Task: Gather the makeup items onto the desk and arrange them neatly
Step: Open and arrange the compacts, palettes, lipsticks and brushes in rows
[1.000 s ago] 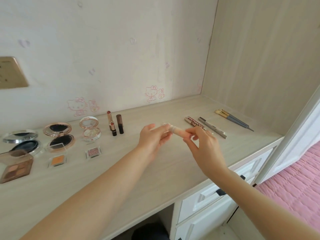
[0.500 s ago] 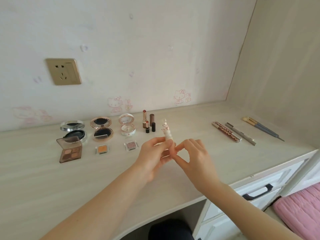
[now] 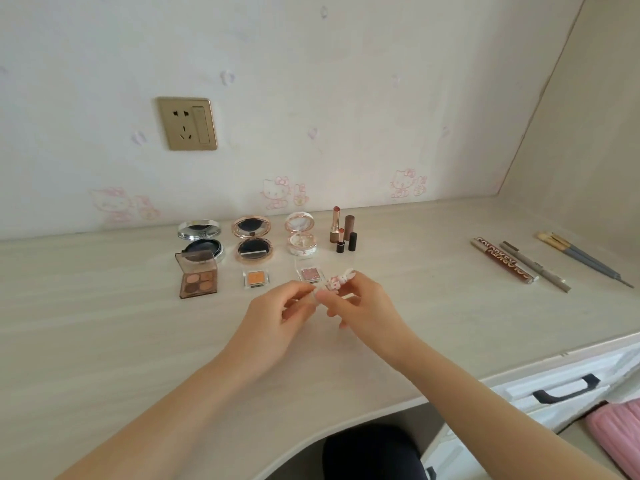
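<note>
Two bare hands meet over the middle of the counter [image 3: 104, 323]. The left hand [image 3: 277, 315] pinches the near end of a small white-and-pink tube [image 3: 338, 280] between thumb and fingertips. The right hand [image 3: 365, 311] has its fingers curled round the same tube from the other side. The tube tilts up and away to the right, and it is too blurred to tell whether a cap is on. Just beyond the fingers lies a pink eyeshadow pan [image 3: 310, 274], with an orange pan [image 3: 255, 278] and a brown four-shade palette [image 3: 198, 279] in line to its left. Farther back, near the wall, sit three open compacts [image 3: 252, 243] and, to their right, a cluster of upright lipsticks [image 3: 341, 233]. Well apart on the far right lie a lettered brown tube [image 3: 504, 265], a grey pencil [image 3: 535, 268] and two brushes [image 3: 581, 259]. The step in hand looks like placing this tube, which seems the only piece not set down, since the rest sit in rows. The next move probably calls for standing it upright in the free space right of the lipsticks, gently enough not to topple them.
</note>
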The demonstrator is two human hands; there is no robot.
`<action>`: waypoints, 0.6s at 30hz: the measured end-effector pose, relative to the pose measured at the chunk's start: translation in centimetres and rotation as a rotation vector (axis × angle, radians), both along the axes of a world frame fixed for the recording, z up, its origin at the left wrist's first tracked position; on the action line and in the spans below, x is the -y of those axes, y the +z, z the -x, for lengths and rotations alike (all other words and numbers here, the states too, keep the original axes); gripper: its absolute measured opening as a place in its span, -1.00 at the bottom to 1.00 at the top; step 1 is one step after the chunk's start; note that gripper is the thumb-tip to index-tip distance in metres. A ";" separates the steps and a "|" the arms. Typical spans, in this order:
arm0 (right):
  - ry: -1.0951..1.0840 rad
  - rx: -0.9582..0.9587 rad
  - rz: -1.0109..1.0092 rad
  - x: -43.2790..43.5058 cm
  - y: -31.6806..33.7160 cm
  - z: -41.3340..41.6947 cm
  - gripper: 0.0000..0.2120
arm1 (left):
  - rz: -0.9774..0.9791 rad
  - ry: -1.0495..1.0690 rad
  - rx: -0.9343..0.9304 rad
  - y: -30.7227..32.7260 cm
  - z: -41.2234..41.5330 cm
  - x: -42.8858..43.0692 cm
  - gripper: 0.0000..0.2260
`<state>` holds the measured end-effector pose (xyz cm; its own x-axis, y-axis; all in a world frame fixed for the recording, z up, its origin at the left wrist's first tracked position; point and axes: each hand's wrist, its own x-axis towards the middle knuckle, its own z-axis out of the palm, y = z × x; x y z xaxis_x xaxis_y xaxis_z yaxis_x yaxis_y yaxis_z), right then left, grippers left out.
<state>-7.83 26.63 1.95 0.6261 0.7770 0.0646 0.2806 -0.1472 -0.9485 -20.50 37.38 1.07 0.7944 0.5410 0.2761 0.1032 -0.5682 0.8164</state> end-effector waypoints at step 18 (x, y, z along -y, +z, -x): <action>0.041 -0.126 -0.215 -2.4 -1.6 1.4 -0.90 | -0.214 0.195 0.153 -1.8 2.0 -2.0 -0.79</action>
<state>-9.22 29.00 0.38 0.6076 0.7791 0.1545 0.1600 0.0704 -0.9846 -22.51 39.36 -0.77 0.6220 0.5957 0.5081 0.1126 -0.7103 0.6949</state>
